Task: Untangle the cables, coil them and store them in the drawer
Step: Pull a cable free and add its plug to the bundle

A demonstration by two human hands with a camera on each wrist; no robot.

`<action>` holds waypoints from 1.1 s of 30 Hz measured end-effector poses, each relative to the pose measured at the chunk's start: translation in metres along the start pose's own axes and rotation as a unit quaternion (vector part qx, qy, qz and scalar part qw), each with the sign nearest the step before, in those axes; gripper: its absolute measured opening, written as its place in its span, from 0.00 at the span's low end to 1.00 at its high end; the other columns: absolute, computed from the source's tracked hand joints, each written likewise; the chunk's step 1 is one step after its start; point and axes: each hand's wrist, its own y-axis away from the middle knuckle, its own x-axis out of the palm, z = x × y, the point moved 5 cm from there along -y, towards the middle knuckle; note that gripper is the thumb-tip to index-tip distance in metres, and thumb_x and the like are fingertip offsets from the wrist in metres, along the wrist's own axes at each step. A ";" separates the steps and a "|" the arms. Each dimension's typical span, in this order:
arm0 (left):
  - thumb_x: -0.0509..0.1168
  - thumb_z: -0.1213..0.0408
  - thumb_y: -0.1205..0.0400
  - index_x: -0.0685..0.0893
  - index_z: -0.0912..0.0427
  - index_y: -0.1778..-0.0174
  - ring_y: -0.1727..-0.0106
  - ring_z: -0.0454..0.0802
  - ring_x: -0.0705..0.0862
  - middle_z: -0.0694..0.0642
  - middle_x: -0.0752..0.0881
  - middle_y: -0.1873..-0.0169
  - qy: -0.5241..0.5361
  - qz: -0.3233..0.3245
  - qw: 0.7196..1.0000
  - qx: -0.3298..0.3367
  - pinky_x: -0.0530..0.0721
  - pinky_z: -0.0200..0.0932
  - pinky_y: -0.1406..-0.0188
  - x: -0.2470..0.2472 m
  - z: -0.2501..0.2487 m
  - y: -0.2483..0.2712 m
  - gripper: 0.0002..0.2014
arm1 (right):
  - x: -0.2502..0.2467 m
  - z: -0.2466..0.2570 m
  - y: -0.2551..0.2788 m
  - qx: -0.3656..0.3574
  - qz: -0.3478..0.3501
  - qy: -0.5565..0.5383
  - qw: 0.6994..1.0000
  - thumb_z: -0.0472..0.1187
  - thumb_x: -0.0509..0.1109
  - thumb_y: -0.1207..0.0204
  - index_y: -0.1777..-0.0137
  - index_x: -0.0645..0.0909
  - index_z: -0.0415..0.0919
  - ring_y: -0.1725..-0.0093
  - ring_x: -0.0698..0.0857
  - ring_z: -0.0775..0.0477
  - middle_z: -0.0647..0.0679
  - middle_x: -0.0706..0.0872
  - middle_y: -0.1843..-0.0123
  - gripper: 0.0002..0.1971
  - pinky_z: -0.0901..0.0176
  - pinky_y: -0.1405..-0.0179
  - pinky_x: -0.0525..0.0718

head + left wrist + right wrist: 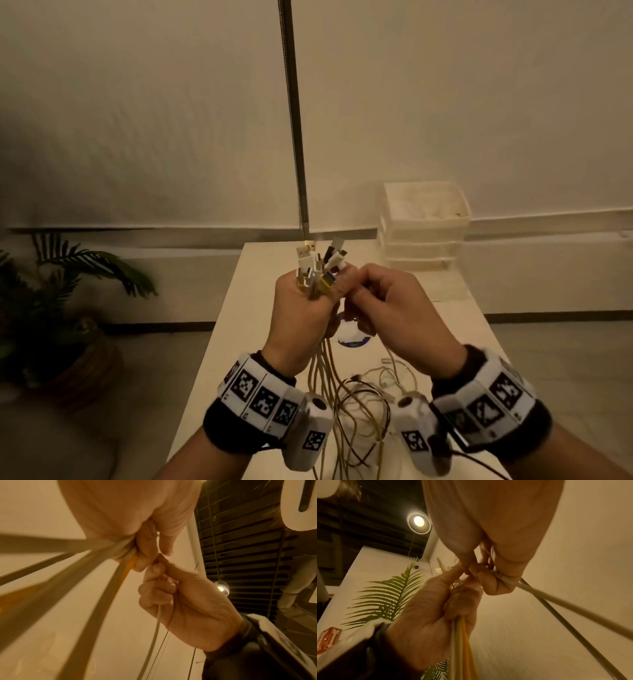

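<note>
My left hand (317,296) is raised above the table and grips a bundle of cables (325,370) just below their plugs (318,263), which stick up out of the fist. The cables are white, yellow and braided. They hang down into a loose tangle (363,404) on the table. My right hand (356,296) is right beside the left and pinches a thin white cable (158,616) between thumb and forefinger. In the right wrist view, a pale cable (556,601) and a braided one (573,634) run away from my right hand (481,574). The white plastic drawer unit (424,222) stands at the table's far right.
A long white table (233,342) runs away from me. A small blue and white round object (349,335) lies on it under my hands. A dark pole (294,137) rises behind the table's far end. A potted palm (68,291) stands on the floor at left.
</note>
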 end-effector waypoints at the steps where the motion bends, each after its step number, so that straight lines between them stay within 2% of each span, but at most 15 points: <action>1: 0.73 0.57 0.23 0.83 0.74 0.58 0.77 0.55 0.68 0.65 0.72 0.76 -0.005 -0.011 1.000 -0.006 0.68 0.41 0.81 0.001 0.001 0.001 0.19 | 0.003 -0.003 0.002 0.000 -0.005 -0.005 1.000 0.35 0.65 0.19 0.56 0.83 0.37 0.73 0.79 0.49 0.41 0.87 0.68 0.07 0.55 0.73 0.77; 4: 0.77 0.59 0.25 0.85 0.72 0.58 0.72 0.61 0.73 0.70 0.76 0.73 0.015 -0.034 0.999 -0.024 0.72 0.45 0.76 0.002 0.002 0.003 0.17 | 0.006 -0.004 0.006 -0.022 -0.028 -0.007 0.999 0.35 0.64 0.18 0.58 0.84 0.42 0.75 0.79 0.53 0.44 0.86 0.70 0.09 0.55 0.73 0.77; 7: 0.76 0.58 0.26 0.82 0.75 0.57 0.67 0.65 0.75 0.83 0.75 0.69 0.051 -0.030 0.998 -0.029 0.71 0.47 0.73 0.006 -0.001 0.007 0.20 | 0.007 -0.001 0.010 -0.060 -0.045 0.004 0.997 0.37 0.64 0.18 0.58 0.84 0.46 0.73 0.79 0.51 0.47 0.84 0.71 0.09 0.52 0.72 0.78; 11: 0.74 0.59 0.22 0.85 0.73 0.52 0.75 0.57 0.77 0.74 0.79 0.69 0.057 -0.028 0.998 -0.023 0.70 0.42 0.78 0.012 -0.003 0.011 0.17 | 0.004 0.005 0.011 -0.102 -0.077 0.019 0.992 0.39 0.66 0.19 0.61 0.83 0.50 0.73 0.78 0.55 0.57 0.82 0.74 0.10 0.58 0.71 0.76; 14: 0.74 0.54 0.24 0.87 0.70 0.53 0.69 0.63 0.78 0.82 0.80 0.65 0.044 -0.056 0.997 -0.003 0.75 0.49 0.73 0.015 -0.007 0.013 0.18 | 0.003 0.007 0.011 -0.106 -0.087 0.015 0.990 0.40 0.67 0.19 0.59 0.84 0.50 0.74 0.79 0.55 0.56 0.83 0.73 0.09 0.59 0.71 0.77; 16: 0.72 0.53 0.22 0.87 0.66 0.58 0.70 0.61 0.78 0.76 0.81 0.69 0.022 -0.078 0.997 0.008 0.76 0.49 0.72 0.013 -0.010 0.012 0.16 | 0.005 0.011 0.014 -0.128 -0.066 0.036 0.989 0.40 0.66 0.18 0.56 0.85 0.49 0.73 0.82 0.55 0.55 0.85 0.72 0.08 0.64 0.70 0.78; 18: 0.65 0.51 0.21 0.84 0.58 0.63 0.76 0.53 0.73 0.59 0.77 0.77 0.012 -0.111 0.994 0.017 0.71 0.43 0.76 0.001 -0.017 0.005 0.14 | 0.009 0.011 0.019 -0.152 -0.021 0.093 0.984 0.43 0.65 0.18 0.53 0.86 0.49 0.71 0.84 0.55 0.55 0.85 0.72 0.08 0.66 0.68 0.79; 19: 0.62 0.50 0.19 0.81 0.56 0.64 0.76 0.49 0.71 0.54 0.76 0.76 0.019 -0.124 0.992 0.021 0.70 0.43 0.76 -0.006 -0.022 0.001 0.14 | 0.011 0.005 0.021 -0.147 0.011 0.116 0.982 0.44 0.65 0.17 0.54 0.87 0.49 0.71 0.84 0.55 0.54 0.85 0.73 0.09 0.67 0.67 0.79; 21: 0.58 0.52 0.14 0.78 0.55 0.63 0.72 0.47 0.76 0.52 0.78 0.71 0.059 -0.128 0.989 0.036 0.76 0.45 0.72 -0.024 -0.036 -0.007 0.15 | 0.010 -0.015 0.027 -0.110 0.088 0.121 0.983 0.44 0.63 0.16 0.56 0.87 0.48 0.72 0.82 0.57 0.52 0.84 0.74 0.11 0.67 0.66 0.78; 23: 0.53 0.53 0.11 0.76 0.56 0.63 0.71 0.48 0.80 0.52 0.78 0.71 0.119 -0.111 0.985 0.055 0.84 0.47 0.69 -0.043 -0.054 -0.012 0.17 | 0.000 -0.040 0.033 -0.070 0.142 0.116 0.981 0.42 0.62 0.15 0.60 0.84 0.48 0.73 0.79 0.58 0.52 0.81 0.75 0.13 0.64 0.66 0.77; 24: 0.52 0.52 0.11 0.74 0.55 0.65 0.76 0.45 0.77 0.50 0.75 0.74 0.143 -0.099 0.983 0.059 0.82 0.42 0.75 -0.054 -0.063 -0.013 0.18 | -0.009 -0.052 0.036 -0.050 0.151 0.120 0.980 0.41 0.62 0.15 0.62 0.82 0.48 0.73 0.78 0.59 0.52 0.80 0.75 0.13 0.63 0.67 0.76; 26: 0.52 0.50 0.11 0.70 0.53 0.68 0.82 0.41 0.65 0.47 0.67 0.79 0.142 -0.077 0.985 0.057 0.68 0.33 0.86 -0.072 -0.076 -0.015 0.20 | -0.031 -0.072 0.038 -0.014 0.143 0.138 0.980 0.42 0.62 0.15 0.64 0.79 0.49 0.73 0.74 0.60 0.52 0.77 0.75 0.14 0.60 0.68 0.74; 27: 0.53 0.50 0.12 0.70 0.52 0.68 0.83 0.40 0.61 0.47 0.64 0.79 0.120 -0.065 0.989 0.051 0.63 0.32 0.88 -0.078 -0.079 -0.014 0.19 | -0.041 -0.077 0.038 0.002 0.132 0.144 0.981 0.43 0.61 0.16 0.65 0.78 0.48 0.73 0.73 0.60 0.51 0.77 0.75 0.14 0.60 0.69 0.73; 30: 0.61 0.54 0.15 0.76 0.52 0.69 0.83 0.42 0.63 0.48 0.68 0.80 -0.006 0.023 1.000 0.003 0.64 0.33 0.87 -0.061 -0.069 -0.005 0.15 | -0.058 -0.070 0.030 0.023 0.081 0.120 0.989 0.42 0.61 0.16 0.67 0.77 0.45 0.75 0.69 0.58 0.53 0.73 0.77 0.16 0.60 0.72 0.69; 33: 0.71 0.63 0.20 0.85 0.49 0.63 0.77 0.38 0.79 0.45 0.84 0.76 -0.202 0.109 0.973 0.001 0.76 0.32 0.78 -0.014 -0.040 0.008 0.07 | -0.052 -0.043 0.019 0.015 0.051 0.021 0.998 0.44 0.60 0.16 0.67 0.76 0.36 0.74 0.65 0.50 0.52 0.68 0.77 0.19 0.52 0.71 0.65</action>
